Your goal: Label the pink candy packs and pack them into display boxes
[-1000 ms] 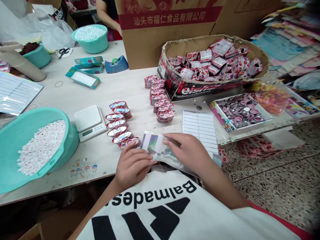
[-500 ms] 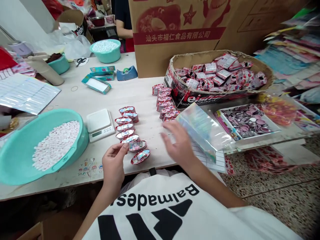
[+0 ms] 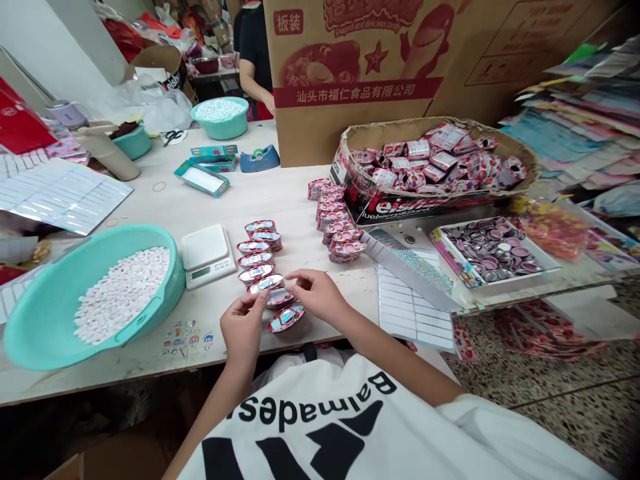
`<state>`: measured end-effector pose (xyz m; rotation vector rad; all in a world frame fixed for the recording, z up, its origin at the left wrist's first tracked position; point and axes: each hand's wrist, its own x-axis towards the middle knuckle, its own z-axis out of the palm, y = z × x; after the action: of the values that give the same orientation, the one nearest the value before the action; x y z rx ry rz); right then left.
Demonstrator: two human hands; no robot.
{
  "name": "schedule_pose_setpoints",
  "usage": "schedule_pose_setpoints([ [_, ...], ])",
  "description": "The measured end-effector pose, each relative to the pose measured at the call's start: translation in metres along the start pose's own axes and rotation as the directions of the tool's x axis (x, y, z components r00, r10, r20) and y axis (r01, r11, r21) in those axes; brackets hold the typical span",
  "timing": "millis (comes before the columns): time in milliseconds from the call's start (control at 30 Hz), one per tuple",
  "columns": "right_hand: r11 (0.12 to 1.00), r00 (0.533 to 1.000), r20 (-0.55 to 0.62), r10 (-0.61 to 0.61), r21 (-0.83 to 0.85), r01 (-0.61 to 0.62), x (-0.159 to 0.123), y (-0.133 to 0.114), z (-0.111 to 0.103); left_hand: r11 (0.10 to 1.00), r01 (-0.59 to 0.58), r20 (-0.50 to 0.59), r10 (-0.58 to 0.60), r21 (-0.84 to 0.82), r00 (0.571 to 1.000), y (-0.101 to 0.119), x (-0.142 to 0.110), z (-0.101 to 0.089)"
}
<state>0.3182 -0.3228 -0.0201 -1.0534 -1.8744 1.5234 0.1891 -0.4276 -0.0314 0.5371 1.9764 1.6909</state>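
Observation:
Low over the table's front edge, my left hand (image 3: pixel 243 327) pinches the left end of a small red oval packet (image 3: pixel 280 299) between thumb and fingertips. My right hand (image 3: pixel 320 295) has its fingers bent and closed at the packet's right end. Just in front of me lies another oval packet (image 3: pixel 287 319) with a shiny top. Beyond the hands runs a column of similar packets (image 3: pixel 256 259). To the right stands a second group of packets (image 3: pixel 333 220), with pink round pieces visible in some openings.
At left are a turquoise basin (image 3: pixel 30 320) of white pellets and a white scale (image 3: pixel 206 247). A plastic sleeve (image 3: pixel 420 277) lies over lined sheets (image 3: pixel 413 317) at right. Behind are a tray (image 3: pixel 543 261) of small discs, a carton (image 3: pixel 385 208) of packets and a tape dispenser (image 3: pixel 260 160).
My right hand has moved left from beside the plastic sleeve to the packet at my left fingers. The sleeve has dropped flatter onto the sheets. The view has shifted a little.

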Motion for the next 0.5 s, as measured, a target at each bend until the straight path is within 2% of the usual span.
schedule_pose_setpoints([
  [67, 0.996, 0.999, -0.032, -0.012, -0.092, 0.009, 0.004, 0.002, 0.002, 0.984, -0.080, -0.023, 0.084, 0.161, 0.996, -0.005, 0.002, -0.002],
  [133, 0.986, 0.999, -0.038, -0.019, -0.166, 0.012, 0.007, 0.004, 0.005, 0.963, -0.104, -0.026, 0.114, 0.247, 0.993, -0.010, 0.004, -0.004],
  [267, 0.959, 0.999, -0.030, -0.040, -0.282, 0.030, 0.009, 0.009, 0.009, 0.968, -0.090, 0.016, 0.089, 0.235, 0.996, -0.016, 0.008, -0.003],
  [500, 0.943, 0.999, -0.041, -0.014, -0.333, -0.001, 0.009, 0.007, 0.012, 0.936, -0.237, 0.055, 0.231, 0.261, 0.971, -0.019, 0.012, -0.001],
])
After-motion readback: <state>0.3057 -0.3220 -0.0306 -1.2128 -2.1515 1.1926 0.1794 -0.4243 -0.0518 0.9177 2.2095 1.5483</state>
